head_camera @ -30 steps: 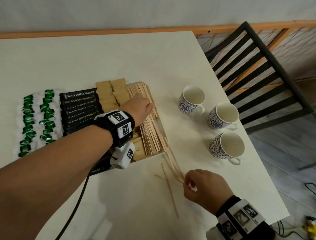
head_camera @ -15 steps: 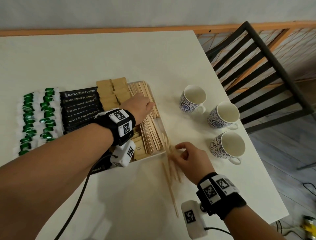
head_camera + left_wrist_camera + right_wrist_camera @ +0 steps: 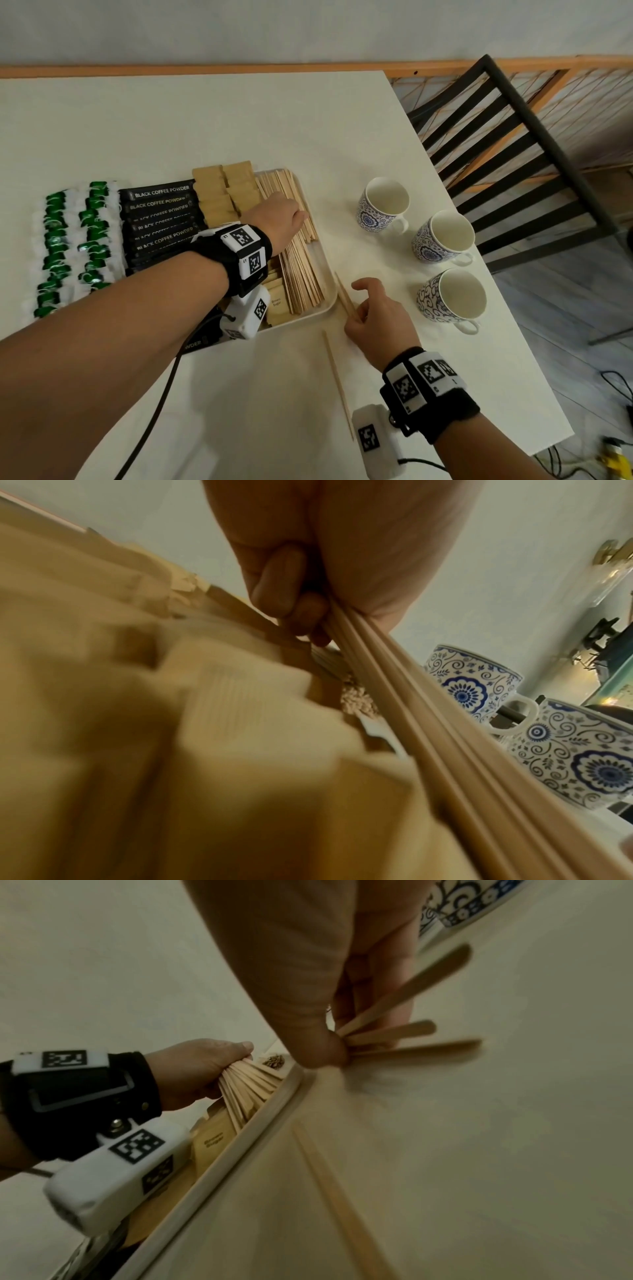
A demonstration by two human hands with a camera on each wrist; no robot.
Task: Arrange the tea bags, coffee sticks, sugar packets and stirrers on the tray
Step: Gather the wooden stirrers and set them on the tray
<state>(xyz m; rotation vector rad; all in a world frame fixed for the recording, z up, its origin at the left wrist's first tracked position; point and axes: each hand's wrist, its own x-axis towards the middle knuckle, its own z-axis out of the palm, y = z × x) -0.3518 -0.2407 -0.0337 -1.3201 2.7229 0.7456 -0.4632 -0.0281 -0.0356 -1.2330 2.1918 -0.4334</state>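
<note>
At centre frame in the head view, the cream rectangular tray point(image 3: 329, 297) is seen on the white worktop point(image 3: 239, 130), already carrying rows of green-and-white tea bags point(image 3: 73, 240), black coffee sticks point(image 3: 161, 219), tan brown-sugar packets point(image 3: 224, 195) and a fanned bed of thin wooden stirrers point(image 3: 301, 267) along its right side. The left hand point(image 3: 275, 221) is curled round a bundle of those stirrers at the upper part of the tray, the thumb and fingers being shown closed on the sticks in the left wrist view, much as it was a second ago. What has changed lies at lower centre: the right hand point(image 3: 373, 315), which a second ago was low in the frame pinching at scattered sticks, has been brought up against the tray's right rim, and several loose stirrers point(image 3: 407, 1010) are now gathered and gripped between its thumb and fingers, splayed like a fan in the right wrist view. One long wooden stirrer point(image 3: 337, 380) is left lying apart on the worktop below the tray. Three blue-patterned white mugs point(image 3: 442, 236) stand untouched at right. The arrangement is judged nearly complete: the gathered sticks are poised to be laid in with the rest, after which the single stray remains to be collected.
</note>
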